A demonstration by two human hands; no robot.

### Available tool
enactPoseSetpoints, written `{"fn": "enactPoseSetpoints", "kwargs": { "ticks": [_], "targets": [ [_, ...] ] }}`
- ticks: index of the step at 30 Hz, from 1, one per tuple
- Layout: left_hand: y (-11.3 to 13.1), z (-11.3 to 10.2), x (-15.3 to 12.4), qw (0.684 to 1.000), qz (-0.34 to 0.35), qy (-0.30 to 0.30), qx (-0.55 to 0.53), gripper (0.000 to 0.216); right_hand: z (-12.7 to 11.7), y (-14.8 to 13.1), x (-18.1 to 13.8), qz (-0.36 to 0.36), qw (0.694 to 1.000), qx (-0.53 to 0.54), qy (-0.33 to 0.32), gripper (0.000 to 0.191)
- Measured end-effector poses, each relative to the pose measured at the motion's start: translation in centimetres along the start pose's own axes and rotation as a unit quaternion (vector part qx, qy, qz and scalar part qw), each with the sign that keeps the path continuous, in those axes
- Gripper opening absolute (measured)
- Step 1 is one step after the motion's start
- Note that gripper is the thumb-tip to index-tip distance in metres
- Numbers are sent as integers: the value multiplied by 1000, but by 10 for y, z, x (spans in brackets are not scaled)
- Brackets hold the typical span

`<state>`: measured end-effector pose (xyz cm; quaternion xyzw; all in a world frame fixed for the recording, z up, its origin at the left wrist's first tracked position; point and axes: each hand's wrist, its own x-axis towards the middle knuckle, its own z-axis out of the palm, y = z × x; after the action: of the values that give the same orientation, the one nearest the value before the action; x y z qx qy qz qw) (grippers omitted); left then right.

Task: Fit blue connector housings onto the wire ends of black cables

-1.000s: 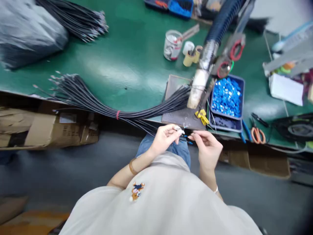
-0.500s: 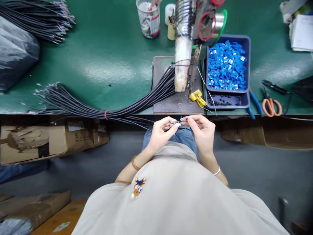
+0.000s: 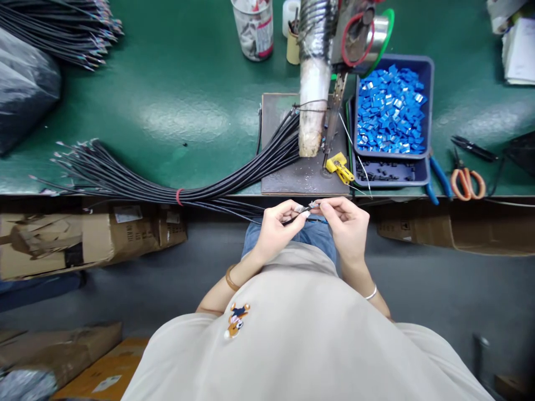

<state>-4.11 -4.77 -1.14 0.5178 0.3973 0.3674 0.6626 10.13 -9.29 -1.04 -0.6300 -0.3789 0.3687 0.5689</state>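
Just in front of the table's edge, my left hand (image 3: 279,225) pinches a black cable (image 3: 306,210) near its stripped end. My right hand (image 3: 348,224) is closed at that same end, its thumb and forefinger on the thin wires; the fingertips hide the exact contact. Other loose cable ends, one with a blue tip, hang just below my fingers. The cable bundle (image 3: 225,189) runs left from my hands and across a dark board (image 3: 280,181), gathered by a red tie (image 3: 179,196).
A fume pipe (image 3: 312,111) and metal stand rise over the board, beside a yellow tool (image 3: 340,167). To the right are a bin of blue pieces (image 3: 390,111), blue-handled pliers (image 3: 438,175) and orange-handled scissors (image 3: 467,182). Cardboard boxes (image 3: 134,228) sit below the table.
The camera view has shifted slightly. My hands stay in nearly the same place, still at the cable's end, with a small shift of the fingers.
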Motion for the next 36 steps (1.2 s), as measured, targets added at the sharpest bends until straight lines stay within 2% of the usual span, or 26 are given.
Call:
{"fn": "enactPoseSetpoints", "kwargs": {
  "ticks": [8,15,20,24,29,33,36],
  "targets": [
    [-3,-1,-1,1000,10,-6,21,19,-1,1,-1,-4,1000,2,4,15],
    [-7,-2,-1,999,12,-19,30,15,-1,-1,-1,-11,999,-41,6,14],
    [-10,-3,0,999,9,-21,46,15,-7,-5,-1,-31,995,-90,-18,13],
    [-13,-3,-1,999,9,-34,32,19,-15,-5,-1,-28,996,-82,-11,22],
    [-15,-5,-2,998,6,-47,41,19,-19,-1,5,-47,989,-123,-72,9],
    [-10,-11,-7,997,-7,-76,12,19,-22,-3,4,-82,978,-155,-111,7],
    [-1,-25,-17,990,-43,-117,-71,25,-21,-12,-1,-99,981,-135,-97,8]
  ]
}}
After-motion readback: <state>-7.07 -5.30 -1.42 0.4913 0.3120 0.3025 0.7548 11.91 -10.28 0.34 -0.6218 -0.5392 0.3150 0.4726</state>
